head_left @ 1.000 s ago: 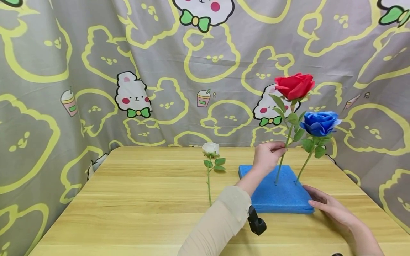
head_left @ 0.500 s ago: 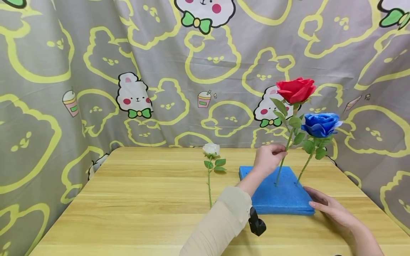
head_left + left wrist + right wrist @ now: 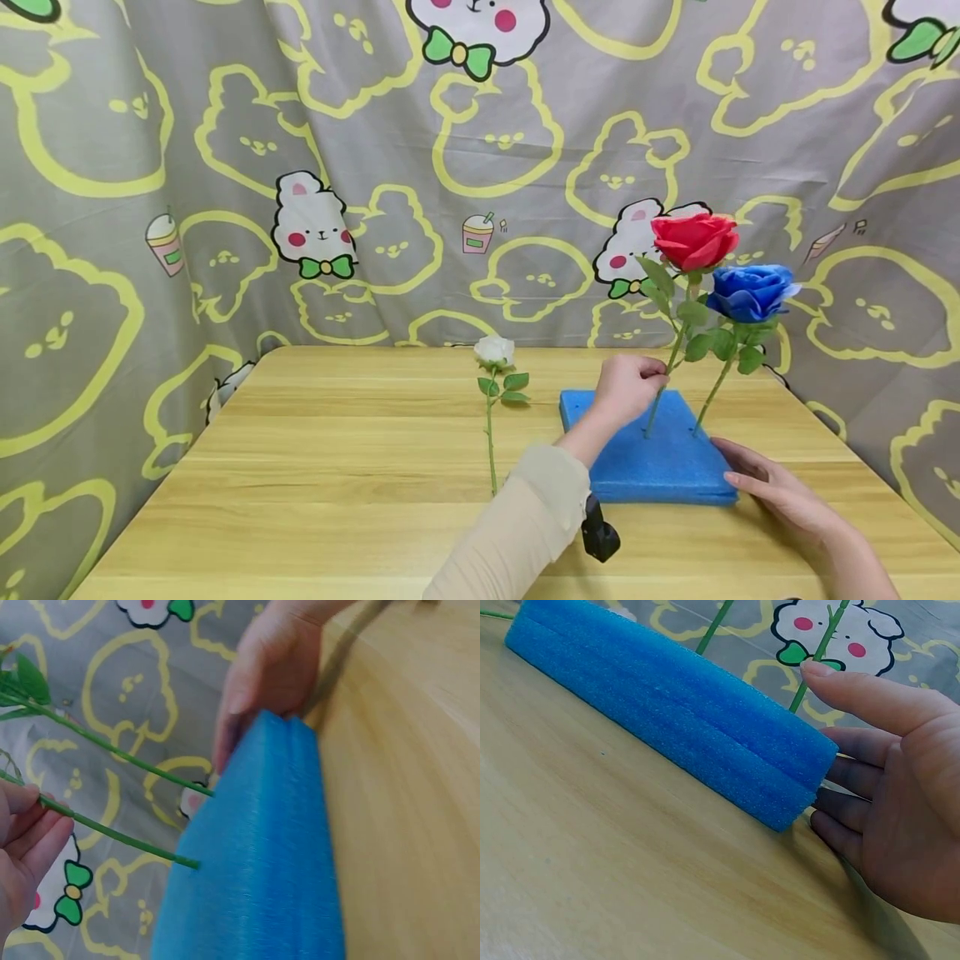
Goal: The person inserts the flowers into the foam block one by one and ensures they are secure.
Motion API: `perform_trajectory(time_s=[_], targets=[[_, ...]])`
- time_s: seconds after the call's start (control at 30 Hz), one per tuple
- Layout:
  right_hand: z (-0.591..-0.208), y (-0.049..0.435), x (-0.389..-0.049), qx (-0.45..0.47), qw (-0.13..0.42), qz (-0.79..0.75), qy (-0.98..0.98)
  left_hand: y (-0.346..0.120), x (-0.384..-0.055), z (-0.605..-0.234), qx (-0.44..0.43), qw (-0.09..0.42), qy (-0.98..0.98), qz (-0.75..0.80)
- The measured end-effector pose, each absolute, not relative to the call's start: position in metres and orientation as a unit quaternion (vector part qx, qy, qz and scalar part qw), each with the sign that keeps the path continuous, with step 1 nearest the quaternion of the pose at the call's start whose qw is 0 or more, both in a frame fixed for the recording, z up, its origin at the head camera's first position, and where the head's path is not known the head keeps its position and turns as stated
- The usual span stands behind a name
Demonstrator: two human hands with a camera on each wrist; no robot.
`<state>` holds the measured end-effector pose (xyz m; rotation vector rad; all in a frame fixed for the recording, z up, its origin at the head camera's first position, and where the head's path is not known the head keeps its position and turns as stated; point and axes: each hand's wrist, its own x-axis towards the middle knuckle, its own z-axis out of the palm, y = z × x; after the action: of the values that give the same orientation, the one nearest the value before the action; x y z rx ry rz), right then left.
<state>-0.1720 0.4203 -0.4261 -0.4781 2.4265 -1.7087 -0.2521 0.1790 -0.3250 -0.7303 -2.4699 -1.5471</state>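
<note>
My left hand [image 3: 628, 388] pinches the green stem of a red artificial rose [image 3: 695, 242] between thumb and fingertips. That stem's lower end is sunk into a blue foam block [image 3: 652, 467]. To its right, a blue rose [image 3: 752, 292] stands in the same foam, leaning slightly right. My right hand [image 3: 783, 493] rests at the block's right side; in the right wrist view its fingers [image 3: 855, 772] lie along the foam's end, and the thumb is raised by the upper edge. In the left wrist view both stems enter the foam's top face.
A white rose [image 3: 493, 352] with a leafy stem lies on the wooden table [image 3: 337, 467], left of the foam. Behind the table hangs a grey patterned curtain [image 3: 390, 150]. A black device [image 3: 600, 533] is strapped at the left wrist.
The red rose has sunk lower toward the foam, and my left hand has come down with it. My right hand stays at the block's side.
</note>
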Motion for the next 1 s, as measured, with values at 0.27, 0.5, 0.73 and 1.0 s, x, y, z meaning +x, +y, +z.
perform_trajectory(time_s=[0.27,0.5,0.73,1.0], targets=[[-0.426,0.42,-0.173,-0.16,0.068,-0.562,0.809,0.18,-0.253,-0.328,-0.228,0.059,-0.824,-0.515],[-0.425,0.42,-0.173,-0.164,0.072,-0.569,0.802,0.18,-0.255,-0.331,-0.227,0.058,-0.823,-0.518],[-0.424,0.42,-0.173,-0.153,0.073,-0.571,0.804,0.174,-0.256,-0.335,-0.22,0.047,-0.812,-0.539],[-0.425,0.42,-0.172,-0.151,0.072,-0.574,0.802,0.159,-0.259,-0.339,-0.226,0.031,-0.798,-0.558]])
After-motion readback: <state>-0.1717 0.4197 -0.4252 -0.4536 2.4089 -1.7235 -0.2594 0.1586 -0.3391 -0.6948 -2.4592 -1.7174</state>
